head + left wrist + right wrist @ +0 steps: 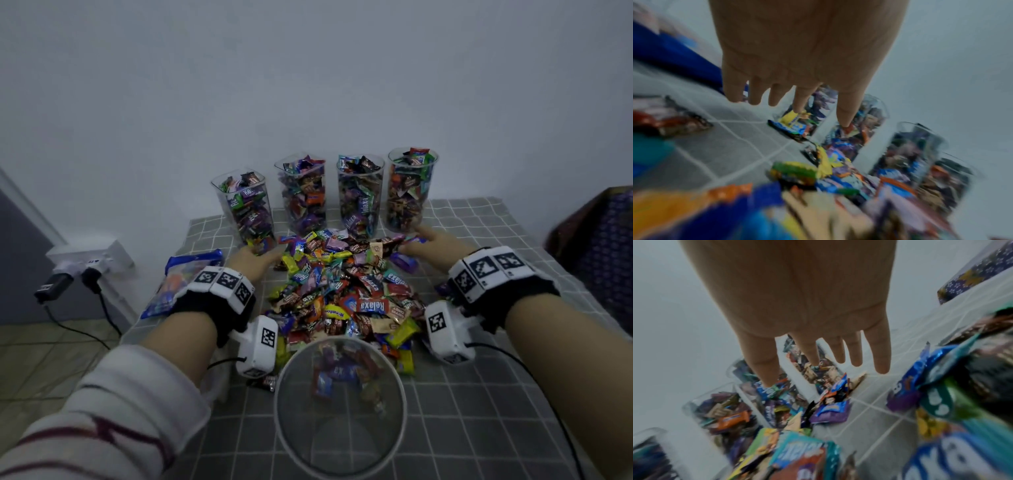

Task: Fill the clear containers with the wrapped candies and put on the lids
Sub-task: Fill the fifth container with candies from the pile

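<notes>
The left hand (255, 260) is laid flat with fingers straight and spread at the pile's (346, 294) 10 o'clock edge, and the right hand (433, 241) is likewise flat and wide at its 2 o'clock edge; nothing is held by either. Four jars (303, 195) stand in a row at 12 o'clock on the checked cloth (479, 394), all heaped to the rim and none lidded, while a fifth jar (339, 394) at 6 o'clock, nearest the camera, is seen to hold only a few candies. No lids can be made out in any view. The step in hand is judged to be a two-handed gathering of the pile toward that near jar. It would best be done with the palms kept low on the cloth and drawn inward together, so that wrappers are not squeezed out sideways, and with the far jars not knocked by the fingertips, which lie close to their bases. Small scoops should be lifted over the rim rather than one large one. "Relaxa" is read on several red and purple wrappers, "Mentos" on a yellow and blue one; other print is too blurred.
</notes>
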`<state>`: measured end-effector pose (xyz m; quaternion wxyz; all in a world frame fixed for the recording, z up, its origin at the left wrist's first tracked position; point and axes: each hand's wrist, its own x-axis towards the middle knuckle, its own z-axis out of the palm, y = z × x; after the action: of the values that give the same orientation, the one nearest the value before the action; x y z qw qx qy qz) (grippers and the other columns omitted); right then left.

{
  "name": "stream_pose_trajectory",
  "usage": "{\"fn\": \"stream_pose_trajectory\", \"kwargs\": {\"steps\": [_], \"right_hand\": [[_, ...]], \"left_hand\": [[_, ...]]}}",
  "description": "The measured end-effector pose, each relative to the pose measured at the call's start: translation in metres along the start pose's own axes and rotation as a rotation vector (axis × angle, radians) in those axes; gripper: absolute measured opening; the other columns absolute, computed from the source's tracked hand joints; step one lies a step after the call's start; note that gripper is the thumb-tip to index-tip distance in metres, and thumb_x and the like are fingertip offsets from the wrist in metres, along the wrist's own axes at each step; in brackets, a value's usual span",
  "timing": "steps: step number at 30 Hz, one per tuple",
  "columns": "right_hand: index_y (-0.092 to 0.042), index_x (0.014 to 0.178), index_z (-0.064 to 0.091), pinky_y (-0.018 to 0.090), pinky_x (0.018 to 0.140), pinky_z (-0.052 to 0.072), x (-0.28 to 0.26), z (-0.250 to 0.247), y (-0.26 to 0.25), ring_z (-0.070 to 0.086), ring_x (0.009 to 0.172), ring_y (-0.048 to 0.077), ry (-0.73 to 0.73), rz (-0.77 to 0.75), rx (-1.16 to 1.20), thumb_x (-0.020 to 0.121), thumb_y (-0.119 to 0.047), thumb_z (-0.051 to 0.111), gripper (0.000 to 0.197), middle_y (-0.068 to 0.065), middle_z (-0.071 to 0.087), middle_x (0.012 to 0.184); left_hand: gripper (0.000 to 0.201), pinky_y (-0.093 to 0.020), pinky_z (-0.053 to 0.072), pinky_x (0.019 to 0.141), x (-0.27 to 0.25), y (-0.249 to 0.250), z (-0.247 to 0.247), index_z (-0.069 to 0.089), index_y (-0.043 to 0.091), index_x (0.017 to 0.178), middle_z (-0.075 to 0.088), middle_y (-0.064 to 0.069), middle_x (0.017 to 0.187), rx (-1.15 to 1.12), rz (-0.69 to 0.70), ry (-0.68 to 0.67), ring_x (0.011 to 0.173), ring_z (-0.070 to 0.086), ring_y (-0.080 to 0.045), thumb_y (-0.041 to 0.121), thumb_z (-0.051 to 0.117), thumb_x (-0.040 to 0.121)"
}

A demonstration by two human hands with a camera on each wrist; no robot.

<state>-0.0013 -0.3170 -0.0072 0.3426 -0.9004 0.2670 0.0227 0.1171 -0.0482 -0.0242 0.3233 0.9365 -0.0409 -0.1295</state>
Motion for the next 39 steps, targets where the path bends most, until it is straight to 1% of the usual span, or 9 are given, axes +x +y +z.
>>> {"fn": "stream_pose_trajectory", "kwargs": {"steps": [5,10,13,19,23,28,31,34,39], "right_hand": [[-0.018,0.148,0.025,0.034,0.103,0.033,0.027,0.001,0.003,0.037,0.131,0.034,-0.007,0.065,-0.118,0.086,-0.042,0.06,0.075,0.018,0.033,0.148],[-0.019,0.148,0.023,0.037,0.107,0.033,0.042,0.01,-0.002,0.035,0.133,0.035,-0.07,0.031,-0.263,0.085,-0.051,0.058,0.079,0.018,0.032,0.148],[-0.019,0.144,0.033,0.032,0.102,0.035,0.043,0.017,-0.008,0.044,0.127,0.03,-0.158,-0.01,-0.231,0.086,-0.043,0.062,0.069,0.013,0.042,0.144],[-0.031,0.148,0.021,0.035,0.11,0.027,0.032,0.02,-0.015,0.027,0.139,0.028,-0.297,-0.07,-0.471,0.085,-0.053,0.056,0.076,0.006,0.02,0.156],[-0.03,0.142,0.038,0.031,0.11,0.023,0.011,0.014,-0.026,0.03,0.136,0.023,-0.415,-0.179,-0.476,0.087,-0.048,0.055,0.06,0.001,0.029,0.152],[-0.017,0.121,0.062,0.028,0.084,0.043,0.002,0.003,-0.049,0.053,0.097,0.02,-0.218,-0.258,-0.343,0.093,-0.038,0.05,0.037,0.007,0.06,0.118],[-0.014,0.127,0.053,0.03,0.086,0.043,0.012,0.015,-0.062,0.053,0.111,0.025,-0.123,-0.282,-0.423,0.093,-0.038,0.05,0.042,0.01,0.056,0.126],[-0.017,0.143,0.035,0.03,0.095,0.04,0.023,0.032,-0.072,0.045,0.126,0.025,-0.245,-0.264,-0.378,0.091,-0.042,0.054,0.061,0.008,0.042,0.145],[-0.023,0.15,0.019,0.028,0.1,0.033,0.028,0.048,-0.071,0.034,0.136,0.025,-0.391,-0.234,-0.476,0.088,-0.048,0.055,0.076,0.005,0.025,0.155]], "left_hand": [[0.069,-0.036,0.041,0.093,0.026,-0.004,-0.001,0.042,-0.006,0.133,0.047,-0.024,0.136,0.098,-0.144,0.037,0.121,0.048,-0.037,0.047,0.054,0.091],[0.074,-0.036,0.039,0.098,0.04,-0.009,0.0,0.033,0.003,0.143,0.042,-0.019,0.144,0.095,-0.115,0.048,0.125,0.045,-0.037,0.044,0.061,0.088],[0.063,-0.027,0.037,0.082,0.04,-0.007,0.002,0.039,0.004,0.14,0.047,-0.015,0.139,0.129,-0.083,0.01,0.115,0.051,-0.033,0.037,0.06,0.09],[0.106,-0.038,0.037,0.106,0.029,-0.007,0.004,0.046,0.009,0.137,0.049,-0.014,0.14,0.361,-0.02,-0.201,0.124,0.049,-0.029,0.085,0.044,0.063],[0.078,-0.033,0.027,0.11,0.007,0.015,0.003,0.034,0.011,0.146,0.03,-0.011,0.153,0.525,0.036,-0.313,0.138,0.032,-0.027,0.065,0.032,0.09],[0.059,-0.033,0.044,0.091,0.013,0.043,-0.007,0.058,0.01,0.122,0.059,-0.011,0.125,0.56,0.208,-0.11,0.108,0.056,-0.025,0.058,0.039,0.093],[0.056,-0.031,0.041,0.091,0.024,0.052,0.001,0.051,0.012,0.13,0.055,-0.012,0.131,0.468,0.221,-0.128,0.113,0.053,-0.026,0.053,0.046,0.093],[0.071,-0.033,0.034,0.104,0.031,0.057,0.012,0.031,0.011,0.146,0.036,-0.013,0.149,0.406,0.167,-0.242,0.133,0.039,-0.029,0.052,0.049,0.091],[0.08,-0.032,0.028,0.109,0.036,0.054,0.029,0.019,0.013,0.15,0.025,-0.012,0.155,0.361,0.135,-0.303,0.138,0.031,-0.03,0.051,0.055,0.089]]}}
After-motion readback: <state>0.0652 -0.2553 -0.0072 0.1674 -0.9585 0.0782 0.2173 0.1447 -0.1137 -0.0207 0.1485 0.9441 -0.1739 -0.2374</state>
